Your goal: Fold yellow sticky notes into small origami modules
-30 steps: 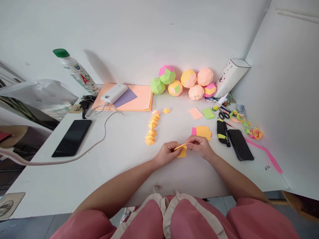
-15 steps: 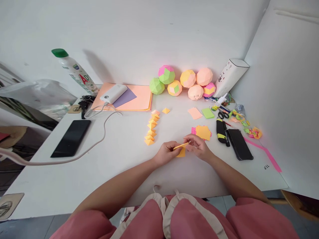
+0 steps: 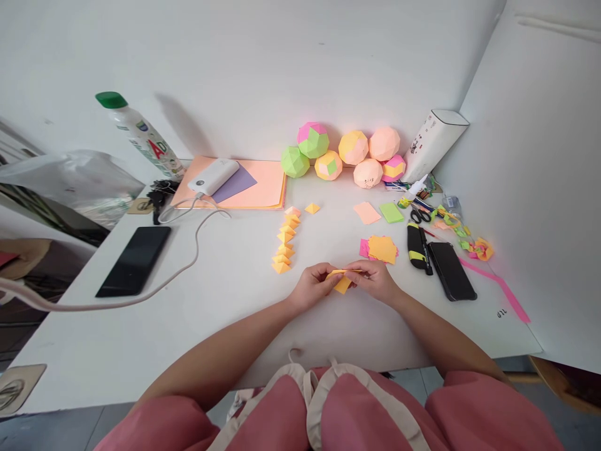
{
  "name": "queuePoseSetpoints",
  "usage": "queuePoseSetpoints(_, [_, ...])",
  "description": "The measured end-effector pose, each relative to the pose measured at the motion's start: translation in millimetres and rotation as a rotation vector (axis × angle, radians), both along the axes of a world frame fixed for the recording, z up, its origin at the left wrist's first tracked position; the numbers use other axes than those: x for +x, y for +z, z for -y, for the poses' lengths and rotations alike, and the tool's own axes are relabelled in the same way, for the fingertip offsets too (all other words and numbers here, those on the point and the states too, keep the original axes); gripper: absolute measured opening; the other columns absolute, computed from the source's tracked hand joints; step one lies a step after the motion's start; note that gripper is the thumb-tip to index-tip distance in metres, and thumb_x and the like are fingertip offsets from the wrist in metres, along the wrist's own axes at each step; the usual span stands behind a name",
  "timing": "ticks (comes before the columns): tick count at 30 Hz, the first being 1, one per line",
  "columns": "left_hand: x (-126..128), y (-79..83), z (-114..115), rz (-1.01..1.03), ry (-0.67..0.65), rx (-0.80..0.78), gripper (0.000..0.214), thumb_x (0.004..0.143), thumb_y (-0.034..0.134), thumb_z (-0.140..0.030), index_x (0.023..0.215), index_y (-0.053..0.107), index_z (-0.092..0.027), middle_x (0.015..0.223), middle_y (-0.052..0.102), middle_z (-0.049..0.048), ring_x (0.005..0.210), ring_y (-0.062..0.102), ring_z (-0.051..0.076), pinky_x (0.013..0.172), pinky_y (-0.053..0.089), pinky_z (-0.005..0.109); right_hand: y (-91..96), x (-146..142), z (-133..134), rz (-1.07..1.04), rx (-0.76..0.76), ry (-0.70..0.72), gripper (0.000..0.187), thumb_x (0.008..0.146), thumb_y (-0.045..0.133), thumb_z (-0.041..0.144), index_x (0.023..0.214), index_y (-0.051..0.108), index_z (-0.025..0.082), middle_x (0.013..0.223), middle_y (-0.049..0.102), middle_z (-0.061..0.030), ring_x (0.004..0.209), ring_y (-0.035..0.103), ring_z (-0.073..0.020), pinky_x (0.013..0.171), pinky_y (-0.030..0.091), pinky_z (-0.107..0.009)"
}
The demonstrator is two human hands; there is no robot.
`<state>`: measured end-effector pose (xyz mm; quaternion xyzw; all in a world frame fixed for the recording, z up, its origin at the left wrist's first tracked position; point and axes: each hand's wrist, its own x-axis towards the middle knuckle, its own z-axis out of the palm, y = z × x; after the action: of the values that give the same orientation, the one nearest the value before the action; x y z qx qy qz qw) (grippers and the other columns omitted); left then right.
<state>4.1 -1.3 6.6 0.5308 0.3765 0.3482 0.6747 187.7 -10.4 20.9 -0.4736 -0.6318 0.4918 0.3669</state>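
The orange paper square [image 3: 342, 280] is partly folded, just above the surface [image 3: 235, 300] in front of you. Your left hand [image 3: 312, 285] and right hand [image 3: 375, 280] each have their fingers closed on it. A row of folded pieces [image 3: 285, 241] lies finished beyond your left hand, and a stack of flat squares [image 3: 382, 248] lies unfolded just past your right. The black phone [image 3: 451, 270] is off to the right, and nothing crowds your hands.

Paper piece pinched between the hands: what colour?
Orange paper piece, pinched by left hand and right hand; head view shows it best.
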Motion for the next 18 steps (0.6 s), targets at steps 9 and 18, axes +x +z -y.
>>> queuePoseSetpoints(9, [-0.8,0.7,-0.1,0.050,0.005,0.020,0.032,0.074,0.061,-0.046,0.073,0.060,-0.014,0.056,0.052,-0.0021,0.048,0.041,0.006,0.045,0.035,0.019,1.6,0.3,0.1,-0.048,-0.067,0.024,0.019,0.077,0.062,0.034,0.084,0.069,0.018,0.077,0.067,-0.0035,0.059,0.064,-0.0132,0.057,0.056,-0.026])
queuePoseSetpoints(18, [-2.6,2.9,-0.6,0.079,0.001,-0.027,0.028,0.074,0.062,-0.041,0.067,0.062,-0.015,0.060,0.053,-0.0010,0.049,0.043,0.007,0.047,0.036,0.021,4.4,0.9,-0.9,-0.096,-0.112,0.056,0.019,0.077,0.063,0.033,0.083,0.069,0.017,0.075,0.067,-0.0034,0.055,0.063,-0.0121,0.054,0.055,-0.026])
